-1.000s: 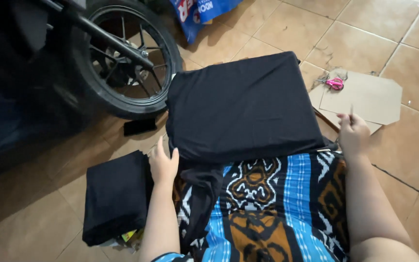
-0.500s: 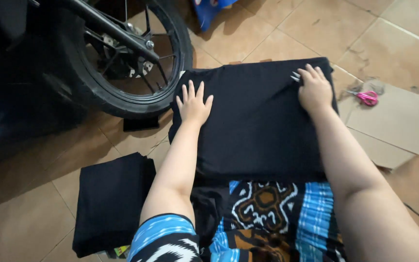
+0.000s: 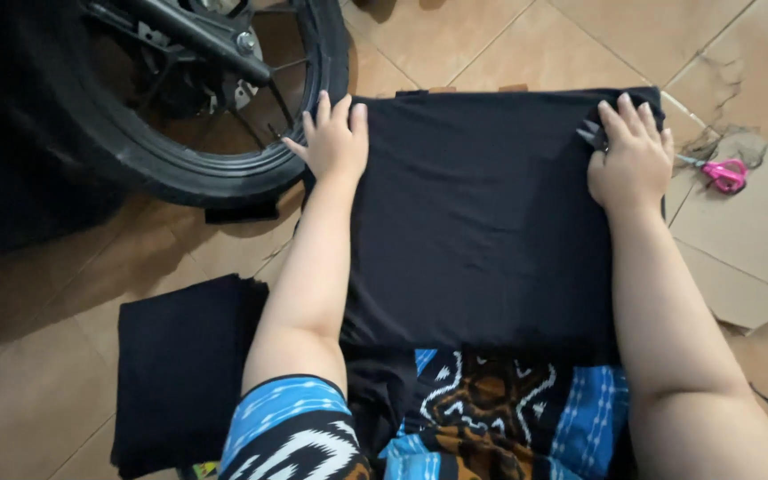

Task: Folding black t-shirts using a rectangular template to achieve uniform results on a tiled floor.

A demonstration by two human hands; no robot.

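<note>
Two hands [image 3: 335, 142] [image 3: 630, 160] flat on black cloth's [image 3: 477, 222] far corners.

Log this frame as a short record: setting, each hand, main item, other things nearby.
setting: tiled floor, seen from above
left hand: flat on far left corner of black cloth
right hand: flat on far right corner, a small metal tool under the fingers
nearby: wheel, folded black cloth, pink scissors, cardboard
</note>
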